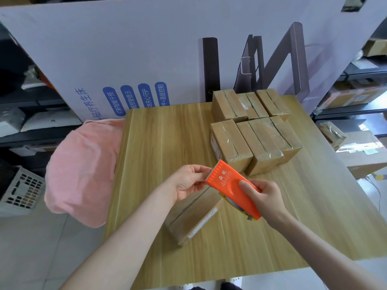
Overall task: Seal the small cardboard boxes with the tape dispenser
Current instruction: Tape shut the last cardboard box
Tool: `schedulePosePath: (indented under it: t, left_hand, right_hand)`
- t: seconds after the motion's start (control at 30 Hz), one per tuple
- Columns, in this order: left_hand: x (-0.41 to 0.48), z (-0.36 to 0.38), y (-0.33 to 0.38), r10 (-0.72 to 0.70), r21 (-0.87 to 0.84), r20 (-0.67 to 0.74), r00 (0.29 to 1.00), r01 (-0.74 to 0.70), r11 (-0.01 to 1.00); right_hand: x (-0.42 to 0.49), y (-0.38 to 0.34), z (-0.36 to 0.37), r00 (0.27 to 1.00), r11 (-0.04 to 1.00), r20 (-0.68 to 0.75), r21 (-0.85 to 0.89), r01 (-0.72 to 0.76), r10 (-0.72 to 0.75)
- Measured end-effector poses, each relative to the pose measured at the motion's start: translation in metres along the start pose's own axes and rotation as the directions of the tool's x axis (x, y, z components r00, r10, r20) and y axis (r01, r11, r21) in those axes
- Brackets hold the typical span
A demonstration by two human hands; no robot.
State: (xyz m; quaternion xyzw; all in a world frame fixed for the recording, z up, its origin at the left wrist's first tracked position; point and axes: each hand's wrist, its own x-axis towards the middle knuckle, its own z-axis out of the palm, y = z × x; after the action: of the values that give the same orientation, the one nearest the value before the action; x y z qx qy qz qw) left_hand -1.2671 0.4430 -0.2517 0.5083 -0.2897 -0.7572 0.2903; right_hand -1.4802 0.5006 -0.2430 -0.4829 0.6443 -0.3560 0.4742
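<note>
An orange tape dispenser (pixel 232 187) hangs above the table, its toothed edge pointing up and left. My right hand (pixel 263 197) grips its lower half, thumb on the orange face. My left hand (pixel 189 181) pinches at the toothed edge, where clear tape comes off; the tape itself is hard to make out. Under both hands a small cardboard box (pixel 192 216) lies on the wooden table (pixel 163 143), partly hidden by my left wrist and the dispenser.
Several taped cardboard boxes (pixel 251 130) stand in two rows at the table's back right. A large white printed carton (pixel 146 59) stands behind the table. A pink cloth (pixel 83 168) lies at the left edge, a white crate (pixel 21 191) beyond it. Shelves flank both sides.
</note>
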Motion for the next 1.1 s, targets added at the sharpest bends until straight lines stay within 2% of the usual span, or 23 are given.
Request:
schedulePosePath:
  t: [0.3, 0.4, 0.53, 0.67, 0.83, 0.93, 1.1]
  left_hand:
    - [-0.002, -0.001, 0.007, -0.051, -0.097, -0.035, 0.998, 0.047, 0.994]
    - [0.0, 0.001, 0.006, -0.005, 0.02, -0.113, 0.994, 0.008, 1.0]
    - [0.007, 0.003, 0.006, 0.085, 0.159, -0.289, 0.953, -0.039, 0.986]
    - [0.015, 0.004, 0.009, 0.134, 0.263, -0.352, 0.926, -0.04, 0.964]
    - [0.032, -0.034, 0.017, 0.238, 0.368, -0.475, 0.847, -0.055, 0.928]
    - [0.047, -0.038, 0.003, 0.268, 0.456, -0.494, 0.827, -0.016, 0.89]
    - [0.07, -0.024, -0.015, 0.327, 0.564, -0.492, 0.806, 0.009, 0.826]
  right_hand:
    - [-0.004, -0.005, 0.003, 1.0, 1.0, -0.01, 0.024, -0.002, 0.002]
    - [-0.007, -0.006, 0.005, 1.0, 1.0, -0.015, -0.01, 0.011, -0.012]
    - [-0.01, -0.009, 0.011, 0.999, 0.993, -0.029, -0.115, 0.033, -0.036]
    - [-0.01, -0.008, 0.01, 0.999, 0.973, -0.039, -0.231, 0.021, -0.031]
    - [-0.022, 0.009, -0.023, 0.997, 0.941, -0.068, -0.334, -0.053, 0.032]
    - [-0.027, 0.024, -0.036, 0.993, 0.912, -0.08, -0.395, -0.114, 0.09]
    - [-0.012, 0.048, -0.032, 0.976, 0.785, -0.138, -0.581, -0.216, 0.166]
